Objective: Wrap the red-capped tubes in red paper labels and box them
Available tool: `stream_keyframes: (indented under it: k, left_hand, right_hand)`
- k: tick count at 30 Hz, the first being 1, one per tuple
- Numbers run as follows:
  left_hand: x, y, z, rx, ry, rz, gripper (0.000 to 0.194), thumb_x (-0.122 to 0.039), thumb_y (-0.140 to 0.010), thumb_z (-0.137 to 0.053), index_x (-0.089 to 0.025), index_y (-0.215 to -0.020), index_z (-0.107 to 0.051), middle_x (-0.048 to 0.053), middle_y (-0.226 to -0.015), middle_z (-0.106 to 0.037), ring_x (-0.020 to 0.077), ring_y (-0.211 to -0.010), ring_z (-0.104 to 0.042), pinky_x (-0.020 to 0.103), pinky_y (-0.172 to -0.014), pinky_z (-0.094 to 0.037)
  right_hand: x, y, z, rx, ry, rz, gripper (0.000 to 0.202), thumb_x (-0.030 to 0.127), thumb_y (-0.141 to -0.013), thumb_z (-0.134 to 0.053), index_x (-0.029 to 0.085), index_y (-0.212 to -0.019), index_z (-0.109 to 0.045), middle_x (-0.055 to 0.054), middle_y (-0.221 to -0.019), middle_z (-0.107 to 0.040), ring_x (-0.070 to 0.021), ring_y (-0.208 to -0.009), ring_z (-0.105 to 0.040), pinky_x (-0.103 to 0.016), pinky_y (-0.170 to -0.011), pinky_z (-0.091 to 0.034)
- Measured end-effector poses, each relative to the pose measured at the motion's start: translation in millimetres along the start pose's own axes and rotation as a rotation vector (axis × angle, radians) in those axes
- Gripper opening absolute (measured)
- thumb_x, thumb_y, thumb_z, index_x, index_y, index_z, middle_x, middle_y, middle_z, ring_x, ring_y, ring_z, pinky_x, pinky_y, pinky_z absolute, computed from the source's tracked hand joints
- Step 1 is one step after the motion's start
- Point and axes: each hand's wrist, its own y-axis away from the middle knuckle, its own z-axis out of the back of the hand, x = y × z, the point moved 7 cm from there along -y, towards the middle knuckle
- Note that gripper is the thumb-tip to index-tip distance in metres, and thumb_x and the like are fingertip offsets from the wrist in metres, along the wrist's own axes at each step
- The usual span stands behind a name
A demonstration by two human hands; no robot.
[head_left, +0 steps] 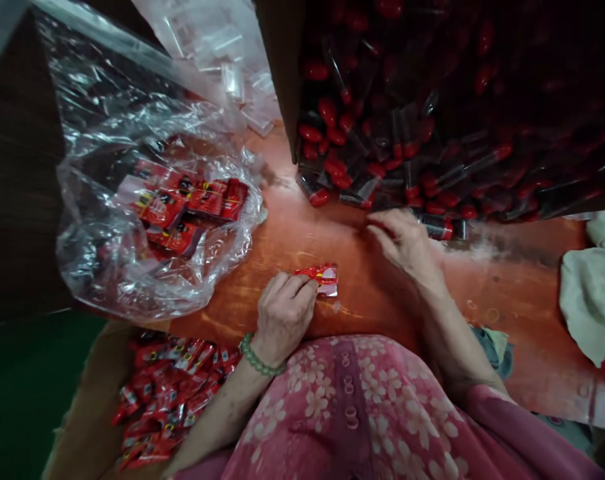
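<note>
My left hand (286, 310), with a green bead bracelet at its wrist, has its fingers closed on a small red printed packet (322, 275) that lies on the tabletop. The fingers hide part of the packet. Farther right, my right hand (405, 243) is just in front of a dark heap of clear tubes with red caps (338, 175). Its thumb and bent forefinger are slightly apart, with nothing visible between them. Beside that hand lies a red-capped tube (440, 227).
A clear plastic bag (192, 293) with red printed packets (165, 207) stands at left. Below the table edge, a cardboard box (85, 393) holds many red packets. Clear plastic pieces (232, 80) lie at the back. A pale cloth (585, 300) is on the reddish table (527, 287) at right.
</note>
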Motion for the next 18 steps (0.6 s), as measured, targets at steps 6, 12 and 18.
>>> stream_keyframes:
  k: [6,12,18]
  left_hand:
    - [-0.8,-0.3,12.1,-0.151,0.019,-0.041,0.009,-0.014,-0.092,-0.066,-0.016,-0.092,-0.074,0.007,-0.083,-0.075,0.0175,-0.075,-0.060,0.032,-0.070,-0.048]
    - [-5.4,7.5,26.2,-0.278,-0.032,-0.122,0.011,-0.011,-0.092,-0.065,-0.018,-0.097,-0.072,0.005,-0.087,-0.075,0.0156,-0.077,-0.060,0.030,-0.070,-0.047]
    - [-8.1,20.7,30.6,-0.329,0.028,-0.187,0.017,-0.007,-0.089,-0.066,-0.013,-0.104,-0.071,0.008,-0.090,-0.075,0.0179,-0.084,-0.059,0.032,-0.072,-0.047]
  right_hand:
    - [-23.1,-45.9,-0.7,0.063,0.310,-0.179,0.047,0.015,-0.096,-0.056,0.018,-0.142,-0.061,-0.019,-0.136,-0.057,-0.0369,-0.128,-0.046,-0.060,-0.109,-0.035]
    - [-52.1,-63.9,-18.4,0.018,-0.103,-0.163,0.023,0.027,-0.102,-0.057,0.038,-0.117,-0.069,-0.005,-0.143,-0.054,-0.0317,-0.136,-0.022,-0.060,-0.116,-0.015]
    - [-40.4,-58.5,1.1,0.048,-0.277,-0.059,0.015,0.044,-0.091,-0.076,0.038,-0.102,-0.068,-0.004,-0.121,-0.070,-0.0307,-0.142,-0.031,-0.045,-0.103,-0.043]
